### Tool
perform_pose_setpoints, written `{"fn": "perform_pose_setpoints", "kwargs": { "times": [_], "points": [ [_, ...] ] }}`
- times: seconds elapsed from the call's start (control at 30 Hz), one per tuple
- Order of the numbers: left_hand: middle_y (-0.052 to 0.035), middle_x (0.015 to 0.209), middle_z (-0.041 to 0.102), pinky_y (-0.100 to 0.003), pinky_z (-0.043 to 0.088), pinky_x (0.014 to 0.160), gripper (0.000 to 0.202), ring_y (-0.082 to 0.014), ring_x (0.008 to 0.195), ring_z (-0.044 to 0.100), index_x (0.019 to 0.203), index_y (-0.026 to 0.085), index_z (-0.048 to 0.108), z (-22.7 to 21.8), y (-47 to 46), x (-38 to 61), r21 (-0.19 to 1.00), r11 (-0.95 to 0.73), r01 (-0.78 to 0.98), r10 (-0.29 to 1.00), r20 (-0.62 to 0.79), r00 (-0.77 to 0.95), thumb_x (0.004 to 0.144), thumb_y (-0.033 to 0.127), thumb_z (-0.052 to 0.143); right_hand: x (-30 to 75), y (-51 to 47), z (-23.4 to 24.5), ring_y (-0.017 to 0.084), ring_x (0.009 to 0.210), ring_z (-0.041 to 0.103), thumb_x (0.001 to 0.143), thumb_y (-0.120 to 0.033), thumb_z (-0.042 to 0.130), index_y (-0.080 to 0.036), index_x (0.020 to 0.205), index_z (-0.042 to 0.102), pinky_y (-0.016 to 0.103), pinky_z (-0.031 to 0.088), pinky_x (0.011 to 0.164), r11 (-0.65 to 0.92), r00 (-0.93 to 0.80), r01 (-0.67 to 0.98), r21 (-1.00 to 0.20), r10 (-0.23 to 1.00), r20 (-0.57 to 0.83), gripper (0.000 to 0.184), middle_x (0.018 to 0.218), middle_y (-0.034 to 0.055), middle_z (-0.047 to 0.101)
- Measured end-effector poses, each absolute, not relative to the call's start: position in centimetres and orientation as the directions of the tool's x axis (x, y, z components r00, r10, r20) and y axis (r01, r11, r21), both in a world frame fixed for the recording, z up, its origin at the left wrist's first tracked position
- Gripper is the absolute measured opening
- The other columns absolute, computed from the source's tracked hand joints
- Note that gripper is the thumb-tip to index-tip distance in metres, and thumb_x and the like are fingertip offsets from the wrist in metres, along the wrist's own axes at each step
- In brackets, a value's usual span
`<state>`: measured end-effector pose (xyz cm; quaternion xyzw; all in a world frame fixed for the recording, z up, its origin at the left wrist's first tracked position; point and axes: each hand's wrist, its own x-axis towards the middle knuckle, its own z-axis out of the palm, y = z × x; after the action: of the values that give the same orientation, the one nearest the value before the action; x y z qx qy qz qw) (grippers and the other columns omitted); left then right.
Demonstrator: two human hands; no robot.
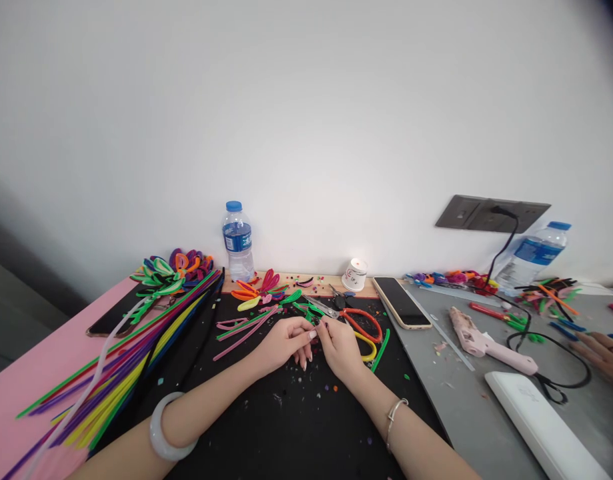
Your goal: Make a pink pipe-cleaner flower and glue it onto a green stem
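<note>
My left hand (286, 343) and my right hand (342, 347) meet above the black mat (266, 427), thumbs and fingertips pinched close together. Whatever lies between the fingertips is too small and too hidden to name. Just beyond the hands are scissors with red handles (367, 323) and a pair with yellow handles (369, 348), partly covered by my right hand. Pink pipe cleaner pieces (243, 339) lie left of my left hand, below a flower shape of red, orange and yellow loops (259, 288). A green pipe cleaner (381, 351) rests right of the yellow handles.
Long coloured pipe cleaners (121, 373) fan out at left, beside a dark phone (111, 317). A water bottle (239, 243), paper cup (355, 275) and another phone (402, 303) stand or lie along the back. At right are a glue gun (486, 343), its cable, and another person's hand (601, 353).
</note>
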<state>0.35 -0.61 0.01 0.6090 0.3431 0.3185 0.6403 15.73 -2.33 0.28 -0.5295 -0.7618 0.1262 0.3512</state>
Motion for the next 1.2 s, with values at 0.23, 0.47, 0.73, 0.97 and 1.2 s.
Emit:
{"fn": "perform_pose_setpoints", "kwargs": {
  "times": [0.23, 0.47, 0.73, 0.97, 1.2],
  "points": [
    [0.0063, 0.052, 0.058, -0.016, 0.035, 0.037, 0.022, -0.0093, 0.035, 0.053, 0.09, 0.02, 0.04, 0.0, -0.6, -0.1, 0.994, -0.052, -0.092, 0.911, 0.085, 0.403, 0.083, 0.036, 0.052, 15.7, -2.9, 0.5, 0.012, 0.052, 0.04, 0.094, -0.029, 0.029, -0.02, 0.065, 0.038, 0.023, 0.03, 0.052, 0.403, -0.136, 0.572, -0.715, 0.906, 0.401, 0.031, 0.058, -0.0031, 0.041],
    [0.0029, 0.061, 0.062, -0.018, 0.036, 0.042, 0.018, -0.0075, 0.039, 0.052, 0.083, 0.017, 0.047, 0.5, 0.6, -1.0, 0.989, -0.119, -0.083, 0.983, 0.129, 0.13, 0.081, 0.033, 0.054, 15.6, -3.5, 0.6, 0.012, 0.05, 0.037, 0.093, -0.03, 0.031, -0.02, 0.066, 0.042, 0.024, 0.029, 0.05, 0.345, -0.091, 0.478, -0.808, 0.934, 0.345, 0.031, 0.055, -0.0042, 0.038],
    [-0.0057, 0.083, 0.067, -0.02, 0.04, 0.045, 0.037, -0.0086, 0.046, 0.055, 0.108, 0.014, 0.053, 0.3, 1.2, -1.1, 0.994, -0.073, -0.076, 0.988, 0.082, 0.131, 0.079, 0.037, 0.055, 15.6, -3.4, 0.7, 0.012, 0.049, 0.036, 0.091, -0.029, 0.034, -0.02, 0.066, 0.044, 0.024, 0.028, 0.049, 0.33, -0.081, 0.485, -0.81, 0.939, 0.334, 0.029, 0.053, -0.0044, 0.038],
    [0.0089, 0.041, 0.043, -0.017, 0.029, 0.036, 0.034, -0.0079, 0.032, 0.037, 0.11, 0.016, 0.052, 0.8, 0.2, -1.5, 0.986, -0.166, 0.01, 0.978, 0.163, 0.127, 0.088, 0.04, 0.041, 16.3, -3.4, 0.3, 0.011, 0.049, 0.035, 0.091, -0.032, 0.035, -0.019, 0.066, 0.045, 0.023, 0.026, 0.047, 0.301, 0.045, 0.403, -0.864, 0.937, 0.347, 0.03, 0.055, -0.0042, 0.037],
    [0.009, 0.046, 0.029, -0.019, 0.024, 0.042, 0.025, -0.0085, 0.04, 0.029, 0.087, 0.018, 0.053, 0.9, -0.1, -1.9, 0.938, -0.326, 0.12, 0.945, 0.326, 0.021, 0.091, 0.036, 0.036, 16.7, -3.2, -0.1, 0.01, 0.049, 0.028, 0.093, -0.035, 0.033, -0.02, 0.069, 0.044, 0.023, 0.023, 0.045, 0.26, 0.142, 0.237, -0.936, 0.944, 0.298, 0.03, 0.056, -0.0056, 0.031]
  ]
}}
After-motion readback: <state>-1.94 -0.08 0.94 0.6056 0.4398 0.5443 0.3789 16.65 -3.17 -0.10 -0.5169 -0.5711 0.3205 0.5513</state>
